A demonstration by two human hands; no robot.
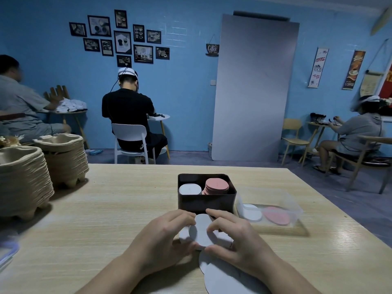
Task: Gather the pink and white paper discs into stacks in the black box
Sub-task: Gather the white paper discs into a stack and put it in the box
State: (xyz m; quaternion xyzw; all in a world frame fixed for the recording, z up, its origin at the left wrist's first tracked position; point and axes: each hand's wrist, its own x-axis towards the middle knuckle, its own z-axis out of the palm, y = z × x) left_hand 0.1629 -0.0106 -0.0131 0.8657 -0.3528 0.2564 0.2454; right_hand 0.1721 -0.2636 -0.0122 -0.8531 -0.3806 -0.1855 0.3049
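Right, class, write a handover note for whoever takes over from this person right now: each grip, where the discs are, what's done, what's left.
Now: left grip and right grip together pinch a small stack of white discs just in front of the black box.
Done: a white stack and a taller pink stack stand side by side in the box.
Left: box the held stack, then the loose white discs nearest the person. The clear tub on the right holds a white disc and a pink disc.
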